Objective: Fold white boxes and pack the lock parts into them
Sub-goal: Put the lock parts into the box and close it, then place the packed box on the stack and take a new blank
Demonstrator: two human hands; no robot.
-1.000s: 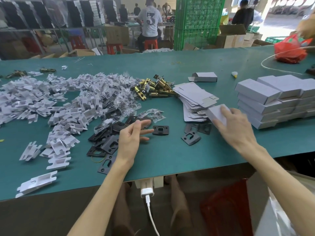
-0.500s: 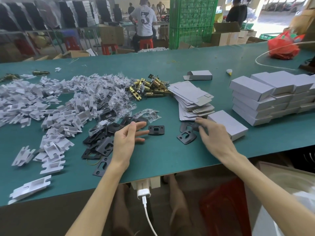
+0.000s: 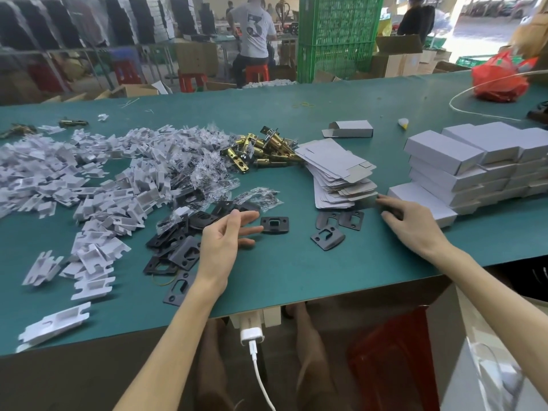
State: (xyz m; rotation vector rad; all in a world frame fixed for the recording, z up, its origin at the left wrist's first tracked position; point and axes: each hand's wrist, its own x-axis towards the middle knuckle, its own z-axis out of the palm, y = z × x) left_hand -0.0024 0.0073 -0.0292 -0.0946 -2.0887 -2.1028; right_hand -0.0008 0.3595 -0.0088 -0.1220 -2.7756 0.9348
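My left hand [image 3: 222, 241] rests open on the green table [image 3: 296, 277], fingers spread beside a heap of black lock plates [image 3: 175, 247]; one plate [image 3: 274, 224] lies just past its fingertips. My right hand [image 3: 410, 223] lies flat with its fingers at the lower edge of a stack of flat white box blanks [image 3: 338, 170], holding nothing I can see. A folded white box [image 3: 421, 203] sits right of that hand, against a stack of finished boxes [image 3: 480, 161]. Three more black plates [image 3: 335, 226] lie between my hands. Brass latch bolts [image 3: 261, 151] lie behind.
A wide pile of white plastic inserts [image 3: 74, 185] and small clear bags [image 3: 207, 170] covers the left half. One open box [image 3: 350, 129] lies at the back, a red bag [image 3: 501, 78] and white cord far right. A charger [image 3: 251, 333] hangs at the front edge.
My right hand set the folded box down beside the finished stack, let go, and moved left to the blank stack. My left hand has stayed open in place.
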